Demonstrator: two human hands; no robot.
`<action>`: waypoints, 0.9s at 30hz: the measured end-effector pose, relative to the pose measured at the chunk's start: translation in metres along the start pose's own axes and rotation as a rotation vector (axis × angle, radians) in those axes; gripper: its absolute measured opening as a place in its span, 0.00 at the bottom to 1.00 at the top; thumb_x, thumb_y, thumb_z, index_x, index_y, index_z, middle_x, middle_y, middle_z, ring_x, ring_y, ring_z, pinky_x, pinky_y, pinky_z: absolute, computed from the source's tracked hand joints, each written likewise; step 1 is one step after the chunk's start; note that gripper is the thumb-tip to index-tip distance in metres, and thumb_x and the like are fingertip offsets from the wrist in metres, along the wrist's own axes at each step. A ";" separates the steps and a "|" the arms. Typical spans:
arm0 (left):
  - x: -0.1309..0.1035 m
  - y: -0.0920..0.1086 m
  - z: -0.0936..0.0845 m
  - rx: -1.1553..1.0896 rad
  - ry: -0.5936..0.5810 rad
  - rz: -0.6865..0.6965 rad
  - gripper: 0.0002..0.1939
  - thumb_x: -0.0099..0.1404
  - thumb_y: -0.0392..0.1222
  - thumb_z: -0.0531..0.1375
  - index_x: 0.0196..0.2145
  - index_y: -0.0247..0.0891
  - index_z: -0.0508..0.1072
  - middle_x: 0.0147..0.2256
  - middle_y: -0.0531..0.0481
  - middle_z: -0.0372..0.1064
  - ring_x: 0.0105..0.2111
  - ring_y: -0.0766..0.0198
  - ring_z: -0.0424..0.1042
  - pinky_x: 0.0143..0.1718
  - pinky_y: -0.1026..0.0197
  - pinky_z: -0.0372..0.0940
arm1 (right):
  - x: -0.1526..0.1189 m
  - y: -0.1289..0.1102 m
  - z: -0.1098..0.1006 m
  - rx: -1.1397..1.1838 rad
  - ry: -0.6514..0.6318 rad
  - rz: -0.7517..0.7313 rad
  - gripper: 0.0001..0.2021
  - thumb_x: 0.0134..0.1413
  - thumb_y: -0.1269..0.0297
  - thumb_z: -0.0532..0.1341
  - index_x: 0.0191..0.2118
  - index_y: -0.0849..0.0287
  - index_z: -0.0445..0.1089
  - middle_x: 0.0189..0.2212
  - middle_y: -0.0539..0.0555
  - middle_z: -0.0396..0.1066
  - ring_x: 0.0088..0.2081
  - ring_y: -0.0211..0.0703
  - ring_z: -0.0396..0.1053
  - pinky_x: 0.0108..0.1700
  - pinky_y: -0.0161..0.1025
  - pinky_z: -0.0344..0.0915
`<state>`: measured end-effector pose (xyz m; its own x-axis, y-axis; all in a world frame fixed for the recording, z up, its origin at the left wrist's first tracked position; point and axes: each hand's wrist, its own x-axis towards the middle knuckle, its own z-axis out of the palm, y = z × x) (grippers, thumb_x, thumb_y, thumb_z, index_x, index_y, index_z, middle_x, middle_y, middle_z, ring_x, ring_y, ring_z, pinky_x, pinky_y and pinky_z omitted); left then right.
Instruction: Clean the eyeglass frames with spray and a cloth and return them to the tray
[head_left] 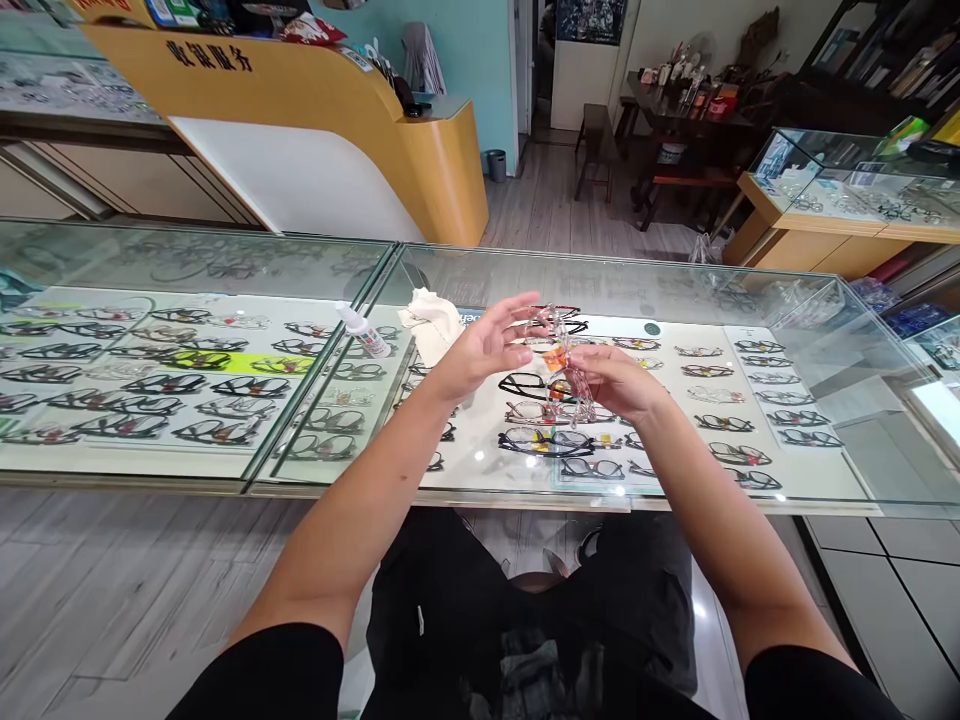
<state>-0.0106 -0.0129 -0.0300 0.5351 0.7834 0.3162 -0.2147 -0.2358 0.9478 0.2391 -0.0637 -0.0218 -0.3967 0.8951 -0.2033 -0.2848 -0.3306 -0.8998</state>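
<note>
Over the glass display counter (pixel 465 497), my right hand (pixel 619 380) pinches a pair of clear-framed eyeglasses (pixel 579 392). An orange tag (pixel 556 358) shows on the pair, facing my left hand. My left hand (pixel 487 345) is held up just left of the eyeglasses, thumb and fingers spread apart. Whether its fingertips touch the frame I cannot make out. Several dark-framed glasses (pixel 536 440) lie below my hands. A cream cloth (pixel 431 325) rests by my left wrist, and a small white bottle (pixel 364 332) lies tilted to its left.
Rows of eyeglasses (pixel 180 385) fill the left case, and more frames (pixel 727 423) lie to the right. Past the counter stand a yellow cashier desk (pixel 442 170), a wooden bench (pixel 596 135), a cluttered table (pixel 686 105) and another display case (pixel 832 205).
</note>
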 end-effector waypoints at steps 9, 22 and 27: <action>-0.004 0.003 0.032 0.345 0.286 -0.045 0.15 0.65 0.57 0.73 0.37 0.42 0.85 0.22 0.57 0.57 0.23 0.67 0.56 0.28 0.60 0.53 | -0.001 -0.001 0.006 -0.326 0.443 -0.400 0.13 0.52 0.50 0.76 0.34 0.54 0.84 0.26 0.48 0.74 0.27 0.37 0.62 0.33 0.40 0.62; -0.004 0.004 0.049 0.454 0.365 -0.093 0.15 0.65 0.54 0.70 0.39 0.39 0.85 0.23 0.59 0.50 0.25 0.68 0.53 0.31 0.60 0.50 | 0.003 0.017 0.018 -0.577 0.456 -0.558 0.16 0.58 0.47 0.72 0.39 0.55 0.84 0.37 0.55 0.84 0.31 0.42 0.70 0.36 0.42 0.68; 0.008 0.017 0.039 0.635 0.309 -0.089 0.15 0.68 0.53 0.67 0.40 0.40 0.85 0.23 0.58 0.51 0.24 0.66 0.55 0.31 0.60 0.51 | 0.004 0.004 0.001 -0.484 0.567 -0.610 0.13 0.61 0.51 0.68 0.38 0.55 0.82 0.31 0.51 0.78 0.29 0.39 0.66 0.33 0.39 0.64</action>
<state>0.0219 -0.0325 -0.0098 0.2522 0.9202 0.2993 0.3871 -0.3794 0.8404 0.2356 -0.0619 -0.0253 0.2173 0.9256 0.3098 0.1391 0.2848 -0.9484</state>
